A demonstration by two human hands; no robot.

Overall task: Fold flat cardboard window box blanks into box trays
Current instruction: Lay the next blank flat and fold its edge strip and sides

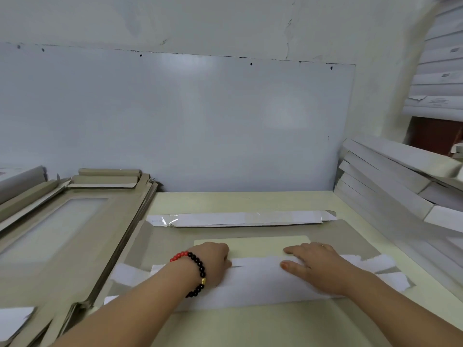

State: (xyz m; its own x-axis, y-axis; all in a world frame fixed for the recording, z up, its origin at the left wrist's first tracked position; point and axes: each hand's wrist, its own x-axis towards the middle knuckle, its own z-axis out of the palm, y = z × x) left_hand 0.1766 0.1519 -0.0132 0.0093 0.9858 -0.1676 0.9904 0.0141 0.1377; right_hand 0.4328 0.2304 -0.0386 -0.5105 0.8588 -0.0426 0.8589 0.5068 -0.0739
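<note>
A flat grey cardboard blank with a rectangular window lies on the pale table in front of me. Its far flap is folded over, white side up. The near flap is also folded onto the blank, white side up. My left hand, with a red and black bead bracelet on the wrist, has its fingers curled over the far edge of this near flap. My right hand lies flat on the same flap, fingers straight, pressing it down.
A stack of flat window blanks fills the table's left side. Folded white trays lean in a pile on the right. A white board stands against the wall behind the table.
</note>
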